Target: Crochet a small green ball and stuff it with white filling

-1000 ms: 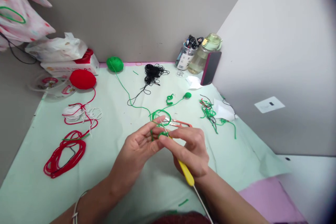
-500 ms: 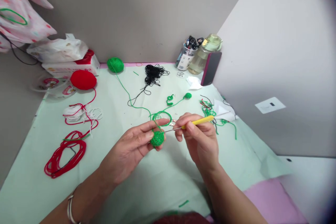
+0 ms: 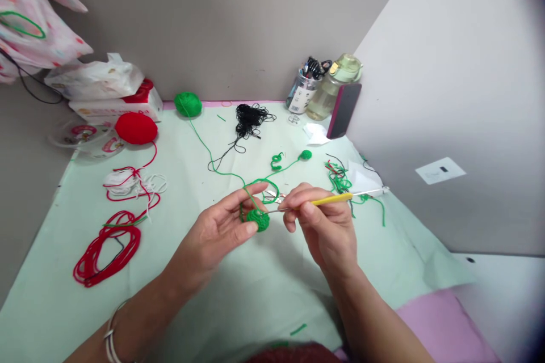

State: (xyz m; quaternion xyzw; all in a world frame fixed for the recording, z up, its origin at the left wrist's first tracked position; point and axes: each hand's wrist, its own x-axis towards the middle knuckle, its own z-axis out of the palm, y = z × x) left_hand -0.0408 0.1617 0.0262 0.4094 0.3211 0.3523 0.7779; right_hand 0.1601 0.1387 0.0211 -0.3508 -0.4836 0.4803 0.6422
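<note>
Between the thumb and fingers of my left hand sits a small round green crochet piece. Green yarn runs from the piece past my raised left index finger to a green yarn ball at the back. My right hand is closed around a crochet hook with a yellow handle. The hook's thin metal shaft points left, its tip at the upper edge of the crochet piece. Whether a loop lies on the tip is too small to tell. Behind my hands lies a loose green yarn loop, beside partly hidden scissors.
On the left are a red yarn ball, coiled red yarn and white yarn. Black yarn lies behind. A phone, bottle and pen jar stand back right. Yarn scraps lie right.
My left hand has turned the crochet piece, so its edge now faces up more and the thumb sits lower. The hook has swung a little flatter, its handle's far end now showing metal.
</note>
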